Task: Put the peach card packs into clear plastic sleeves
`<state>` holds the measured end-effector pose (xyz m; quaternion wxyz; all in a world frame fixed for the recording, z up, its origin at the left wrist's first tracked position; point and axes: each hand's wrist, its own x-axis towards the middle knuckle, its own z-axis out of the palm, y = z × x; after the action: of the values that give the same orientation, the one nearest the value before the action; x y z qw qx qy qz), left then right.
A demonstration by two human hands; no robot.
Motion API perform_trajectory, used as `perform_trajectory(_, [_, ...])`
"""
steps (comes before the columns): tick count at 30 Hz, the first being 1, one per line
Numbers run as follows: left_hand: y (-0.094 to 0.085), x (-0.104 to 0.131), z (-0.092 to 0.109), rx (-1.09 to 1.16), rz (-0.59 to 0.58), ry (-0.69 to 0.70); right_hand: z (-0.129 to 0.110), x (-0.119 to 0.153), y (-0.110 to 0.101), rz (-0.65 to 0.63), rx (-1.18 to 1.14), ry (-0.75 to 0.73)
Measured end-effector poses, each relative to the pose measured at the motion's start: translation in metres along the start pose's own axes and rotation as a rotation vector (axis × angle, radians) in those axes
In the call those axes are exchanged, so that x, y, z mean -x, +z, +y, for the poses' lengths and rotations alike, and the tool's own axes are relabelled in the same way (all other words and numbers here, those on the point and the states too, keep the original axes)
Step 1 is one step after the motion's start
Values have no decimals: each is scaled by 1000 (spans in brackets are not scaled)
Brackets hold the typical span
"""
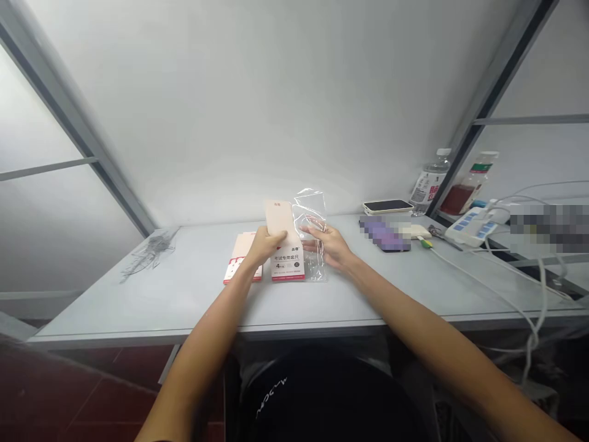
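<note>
Near the middle of the desk, my left hand (267, 244) grips a pale pink and white card packet (288, 263) with a red bottom edge, its thumb lying across the front. Just right of it, my right hand (332, 245) holds a clear plastic sleeve (315, 268), fingers showing through the film. The sleeve stands upright beside the packet; whether the two overlap at the edge is hard to tell. Behind my left wrist, more pink and white packets (234, 266) with red edges lie on the desk.
The grey desk (184, 307) meets a wall behind. Crumpled dark-lined film (154, 252) lies left. On the right are a phone (388, 207), a purple item (383, 234), a white power strip (472, 227), cables, a water bottle (430, 184) and a bottle of red liquid (467, 187).
</note>
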<state>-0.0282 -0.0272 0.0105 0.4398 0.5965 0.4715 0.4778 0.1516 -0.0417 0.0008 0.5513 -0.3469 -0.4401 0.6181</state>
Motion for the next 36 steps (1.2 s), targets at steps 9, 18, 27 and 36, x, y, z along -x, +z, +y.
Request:
perform_trajectory(9, [0, 4, 2, 36, -208, -18, 6, -7, -7, -71, 55, 44])
perform_trajectory(18, [10, 5, 1, 57, -69, 130, -1, -2, -1, -79, 5, 126])
perform_trajectory(27, [12, 2, -2, 302, -211, -131, -3, -4, -3, 29, 73, -29])
perform_trajectory(36, [13, 2, -2, 355, -155, -211, -2, -3, -5, -72, 100, 34])
